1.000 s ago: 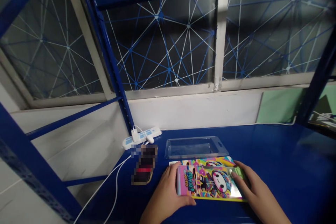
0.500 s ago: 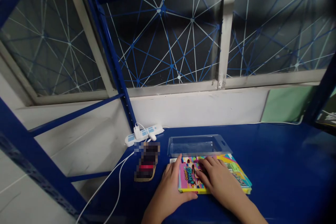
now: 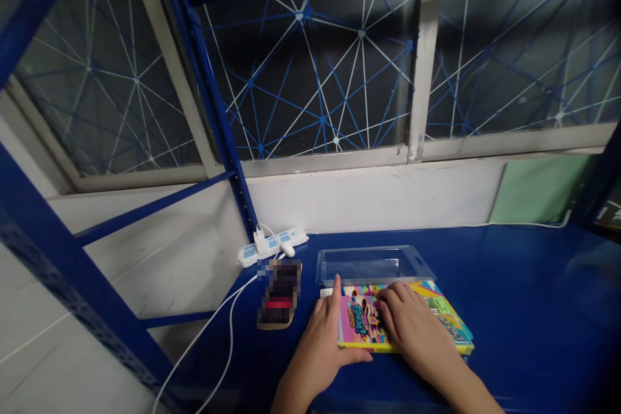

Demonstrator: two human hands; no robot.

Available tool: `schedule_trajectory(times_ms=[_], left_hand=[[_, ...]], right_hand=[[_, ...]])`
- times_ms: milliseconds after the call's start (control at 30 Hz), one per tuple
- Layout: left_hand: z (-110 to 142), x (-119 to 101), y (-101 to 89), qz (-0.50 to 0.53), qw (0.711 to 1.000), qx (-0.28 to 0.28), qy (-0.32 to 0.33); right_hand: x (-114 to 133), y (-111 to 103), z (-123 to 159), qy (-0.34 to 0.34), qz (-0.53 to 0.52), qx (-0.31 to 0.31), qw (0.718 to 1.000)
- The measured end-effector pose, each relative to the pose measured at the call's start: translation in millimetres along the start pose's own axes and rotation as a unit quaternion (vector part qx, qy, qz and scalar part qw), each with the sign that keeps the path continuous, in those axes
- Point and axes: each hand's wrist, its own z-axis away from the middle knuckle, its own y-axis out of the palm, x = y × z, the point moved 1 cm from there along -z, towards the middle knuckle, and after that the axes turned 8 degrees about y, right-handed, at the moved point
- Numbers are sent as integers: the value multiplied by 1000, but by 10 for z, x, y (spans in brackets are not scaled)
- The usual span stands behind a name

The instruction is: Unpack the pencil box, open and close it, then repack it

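Observation:
A bright pink and yellow cartoon-printed package (image 3: pixel 361 330) lies flat on the blue table (image 3: pixel 533 323), stacked on a second printed card (image 3: pixel 449 320) that sticks out to the right. My left hand (image 3: pixel 323 343) holds the package's left edge, thumb at its near corner, forefinger along the far corner. My right hand (image 3: pixel 412 326) lies flat on top of the package with fingers stretched out, pressing on it. A clear plastic blister tray (image 3: pixel 373 265) sits just behind the package.
A white power strip (image 3: pixel 272 246) with plugs lies at the table's back left corner, white cables (image 3: pixel 213 330) running off the edge. A dark blurred object (image 3: pixel 280 294) sits left of my hands. Blue rack posts (image 3: pixel 218 110) and a window stand behind.
My right hand slid from the package's right end onto its top, toward the left. The camera view shifted slightly left and down.

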Motion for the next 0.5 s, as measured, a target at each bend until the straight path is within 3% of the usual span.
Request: schedule_trajectory(times_ms=[333, 500], left_hand=[[-29, -88, 5, 11, 999, -20, -25], [38, 5, -26, 62, 992, -78, 79]], right_hand=[[19, -28, -41, 26, -4, -100, 995], [-29, -118, 94, -7, -30, -165, 986]])
